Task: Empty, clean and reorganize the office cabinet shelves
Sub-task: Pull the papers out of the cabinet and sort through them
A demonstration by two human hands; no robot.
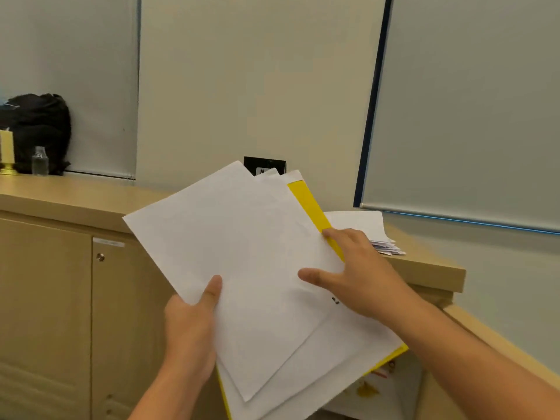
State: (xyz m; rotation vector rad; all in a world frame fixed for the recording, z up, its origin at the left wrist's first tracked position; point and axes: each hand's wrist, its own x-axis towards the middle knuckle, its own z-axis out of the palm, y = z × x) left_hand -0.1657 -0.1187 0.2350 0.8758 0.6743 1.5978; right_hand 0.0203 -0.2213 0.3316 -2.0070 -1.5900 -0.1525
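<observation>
I see both hands holding a loose bundle of white papers (242, 253) in the air in front of the cabinet (60, 298), just above the front edge of its wooden top. The left hand (191, 325) grips the bundle at its lower left edge, thumb pressed flat on the top sheet and the other fingers curled underneath, out of my sight. The right hand (354, 274) lies on the right side of the bundle with fingers spread, the thumb on the white sheet and the index finger reaching onto a yellow folder (312, 207) that sits under the papers and shows along their right and bottom edges. The sheets are fanned and tilted, not squared up. Behind the bundle a small black item (266, 165) peeks out; I cannot tell what it is. Near the right end of the cabinet top lies another stack of papers (372, 234), apart from the bundle. At the far left end stand a black bag (39, 128), a clear bottle (40, 162) and a pale candle on a gold base (7, 153), close together against the wall. The cabinet doors on the left are closed.
</observation>
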